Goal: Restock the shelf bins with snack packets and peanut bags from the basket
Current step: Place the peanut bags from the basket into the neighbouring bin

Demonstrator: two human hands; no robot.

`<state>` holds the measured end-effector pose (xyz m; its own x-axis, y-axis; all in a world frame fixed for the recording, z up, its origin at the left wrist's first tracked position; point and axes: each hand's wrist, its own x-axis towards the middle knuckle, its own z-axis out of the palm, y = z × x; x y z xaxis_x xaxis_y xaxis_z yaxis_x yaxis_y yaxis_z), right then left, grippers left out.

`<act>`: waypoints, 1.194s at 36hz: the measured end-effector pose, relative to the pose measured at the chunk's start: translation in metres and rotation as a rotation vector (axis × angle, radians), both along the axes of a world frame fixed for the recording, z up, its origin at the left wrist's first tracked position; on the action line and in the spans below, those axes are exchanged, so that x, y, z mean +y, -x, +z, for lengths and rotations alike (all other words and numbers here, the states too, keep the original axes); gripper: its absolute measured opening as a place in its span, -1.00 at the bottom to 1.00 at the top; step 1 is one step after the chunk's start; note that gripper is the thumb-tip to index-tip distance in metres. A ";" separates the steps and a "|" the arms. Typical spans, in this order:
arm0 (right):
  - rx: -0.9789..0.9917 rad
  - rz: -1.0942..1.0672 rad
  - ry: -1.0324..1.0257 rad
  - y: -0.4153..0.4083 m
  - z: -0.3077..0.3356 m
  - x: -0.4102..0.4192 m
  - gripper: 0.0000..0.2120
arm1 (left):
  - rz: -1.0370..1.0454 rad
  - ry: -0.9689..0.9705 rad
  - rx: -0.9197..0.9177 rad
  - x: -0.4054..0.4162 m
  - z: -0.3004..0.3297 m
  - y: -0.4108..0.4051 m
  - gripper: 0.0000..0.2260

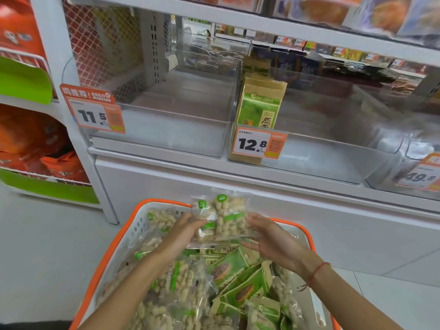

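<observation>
Left hand: my left hand has its fingers curled round the left edge of a small stack of clear plastic peanut bags with green labels; I judge the grip sits at the side so the stack stays upright and squared for a straight drop into a bin

Right hand: my right hand lies against the right side of the same bags, fingers fairly straight, palm turned inward; it looks more like a steadying press than a pinch, keeping the slippery film from fanning out; a red string bracelet sits on that wrist

Peanut bags: held between both hands just above the far rim of the basket, below the shelf front and not yet in any bin

Basket: the white slotted plastic basket with an orange rim sits directly under my arms; it holds more peanut bags and green-and-kraft paper snack packets, lying loose and overlapping

Left bin: the clear acrylic shelf bin behind the orange 11.5 price tag shows no stock that I can see; I judge it the likely home for the peanuts

Middle bin: the clear bin behind the 12.8 tag holds a few upright green-and-kraft packets at its left end, like those in the basket; the rest of it looks bare

Stage: early, by my judgement; the basket is full and the bins nearly bare
</observation>
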<state>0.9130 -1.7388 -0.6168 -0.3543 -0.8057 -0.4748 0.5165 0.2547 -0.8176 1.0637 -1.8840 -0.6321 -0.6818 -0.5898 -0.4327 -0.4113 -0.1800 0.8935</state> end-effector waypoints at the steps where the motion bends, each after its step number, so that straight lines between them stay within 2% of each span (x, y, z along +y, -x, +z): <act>1: 0.057 0.002 -0.016 -0.001 0.001 -0.002 -0.75 | 0.008 -0.020 0.008 0.001 0.003 0.002 -0.89; 3: 0.167 0.010 -0.047 -0.003 0.001 -0.007 -0.75 | 0.005 -0.061 0.025 0.006 0.011 0.004 -0.91; 4: 0.218 0.016 -0.056 -0.007 0.002 -0.009 -0.76 | -0.021 -0.057 0.034 0.009 0.013 0.004 -0.84; 7: 0.355 0.035 -0.035 -0.018 0.004 -0.014 -0.81 | -0.045 0.015 -0.008 0.012 0.012 0.001 -0.33; 8: 0.399 0.039 -0.024 -0.021 0.005 -0.015 -0.80 | -0.022 0.024 0.001 0.012 0.009 0.000 -0.25; 11: 0.517 0.044 -0.046 -0.030 0.008 -0.023 -0.69 | 0.020 -0.004 0.064 0.011 0.010 -0.001 -0.25; 15: 0.755 0.072 -0.141 -0.034 0.023 -0.028 -0.59 | 0.022 -0.010 0.141 0.007 0.019 -0.004 -0.39; 18: 0.904 0.012 -0.120 -0.030 0.031 -0.030 -0.60 | 0.022 -0.015 0.163 0.003 0.017 -0.004 -0.29; 20: 0.948 0.027 -0.098 -0.030 0.033 -0.030 -0.53 | 0.010 -0.025 0.180 0.001 0.013 -0.005 -0.29; 23: 0.936 0.058 -0.071 -0.031 0.036 -0.029 -0.50 | -0.010 -0.047 0.195 -0.001 0.013 -0.007 -0.38; 26: 0.841 0.013 -0.111 -0.032 0.041 -0.031 -0.64 | 0.008 -0.035 0.243 -0.002 0.015 -0.008 -0.43; 27: 0.799 0.008 -0.144 -0.032 0.042 -0.032 -0.61 | 0.017 -0.022 0.258 -0.002 0.015 -0.008 -0.44; 31: 0.647 0.120 -0.163 -0.027 0.050 -0.036 -0.23 | -0.008 0.031 0.332 0.004 0.025 -0.008 -0.56; 32: 0.611 0.162 -0.133 -0.025 0.053 -0.037 -0.24 | -0.021 0.042 0.347 0.005 0.028 -0.008 -0.59; 36: 0.583 0.203 -0.021 -0.024 0.063 -0.037 -0.55 | -0.029 0.096 0.391 0.006 0.039 -0.006 -0.59; 40: 0.646 0.130 -0.019 -0.024 0.068 -0.041 -0.46 | -0.024 0.171 0.376 0.000 0.046 -0.008 -0.59; 43: 0.663 0.120 0.025 -0.025 0.077 -0.047 -0.56 | -0.070 0.164 0.410 -0.010 0.059 -0.010 -0.64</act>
<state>0.9381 -1.7858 -0.5395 -0.4713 -0.8657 -0.1685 -0.1272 0.2558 -0.9583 1.0733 -1.8942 -0.5729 -0.8181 -0.5747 -0.0230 -0.0233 -0.0067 0.9997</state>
